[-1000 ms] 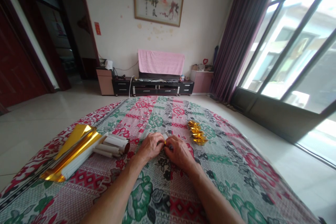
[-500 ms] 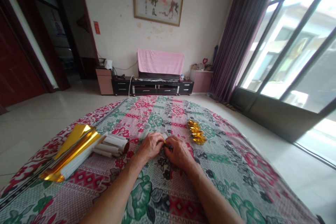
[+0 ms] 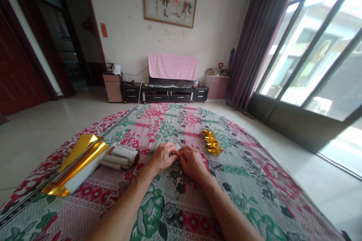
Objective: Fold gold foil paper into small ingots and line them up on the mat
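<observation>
Close together over the middle of the patterned cloth (image 3: 166, 118), my left hand (image 3: 163, 157) and my right hand (image 3: 194, 162) pinch a small piece of gold foil paper (image 3: 178, 146) between thumbs and fingers. Its pale side shows just beyond the fingertips, with a glint of gold between them; the rest is covered by my fingers. Right of my right hand stands a row of folded gold foil pieces (image 3: 212, 143), nested close together. Left of my left hand lie several pale paper rolls (image 3: 120, 157), next to a stack of gold foil sheets (image 3: 82, 165) with curled edges.
The cloth covers a round-edged table. Beyond it, a black low cabinet (image 3: 131, 92) stands against the wall, with a pink cloth (image 3: 173, 66) draped over something on it. Purple curtains (image 3: 249, 37) and a large window (image 3: 308, 56) are at the right.
My fingertips have shifted slightly and closed nearer together around the gold foil paper, hiding more of it. The folded pieces, rolls and sheets have stayed in place.
</observation>
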Tool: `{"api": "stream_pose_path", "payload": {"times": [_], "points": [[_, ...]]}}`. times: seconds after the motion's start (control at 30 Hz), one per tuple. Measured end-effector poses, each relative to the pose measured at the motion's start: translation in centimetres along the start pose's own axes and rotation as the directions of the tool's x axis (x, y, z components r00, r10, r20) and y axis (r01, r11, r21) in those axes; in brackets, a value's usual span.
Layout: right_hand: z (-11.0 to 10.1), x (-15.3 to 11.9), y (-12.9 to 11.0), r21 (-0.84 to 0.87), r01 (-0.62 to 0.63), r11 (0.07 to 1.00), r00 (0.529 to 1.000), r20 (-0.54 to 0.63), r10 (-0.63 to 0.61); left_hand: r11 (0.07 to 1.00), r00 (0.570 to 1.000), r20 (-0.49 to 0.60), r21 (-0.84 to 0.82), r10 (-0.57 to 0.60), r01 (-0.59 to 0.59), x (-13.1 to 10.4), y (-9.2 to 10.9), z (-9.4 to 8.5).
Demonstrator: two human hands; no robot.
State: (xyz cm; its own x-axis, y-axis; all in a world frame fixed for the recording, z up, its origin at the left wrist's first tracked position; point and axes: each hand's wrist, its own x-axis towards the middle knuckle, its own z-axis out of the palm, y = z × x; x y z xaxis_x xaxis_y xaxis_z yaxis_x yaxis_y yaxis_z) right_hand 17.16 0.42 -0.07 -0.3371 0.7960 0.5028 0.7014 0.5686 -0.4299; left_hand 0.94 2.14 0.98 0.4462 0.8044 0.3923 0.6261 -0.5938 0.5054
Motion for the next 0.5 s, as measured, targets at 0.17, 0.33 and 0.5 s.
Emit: {"api": "stream_pose_path", "payload": {"times": [0.17,0.33,0.5], "points": [[-0.8,0.1,0.2,0.055,0.031,0.998,0.999,0.027,-0.032,0.999,1.0,-0.009,0.031,-0.008,0.008,0.0,-0.3,0.5],[-1.4,0.0,0.8,0.088,0.053,0.995,0.998,0.017,-0.054,0.999,0.998,-0.046,0.039,-0.031,0.033,0.1,-0.9,1.3],[-1.6,-0.2,0.9,0.093,0.084,0.992,0.995,0.042,-0.088,0.997,0.998,-0.05,0.062,-0.035,0.039,0.1,-1.1,1.4]]}}
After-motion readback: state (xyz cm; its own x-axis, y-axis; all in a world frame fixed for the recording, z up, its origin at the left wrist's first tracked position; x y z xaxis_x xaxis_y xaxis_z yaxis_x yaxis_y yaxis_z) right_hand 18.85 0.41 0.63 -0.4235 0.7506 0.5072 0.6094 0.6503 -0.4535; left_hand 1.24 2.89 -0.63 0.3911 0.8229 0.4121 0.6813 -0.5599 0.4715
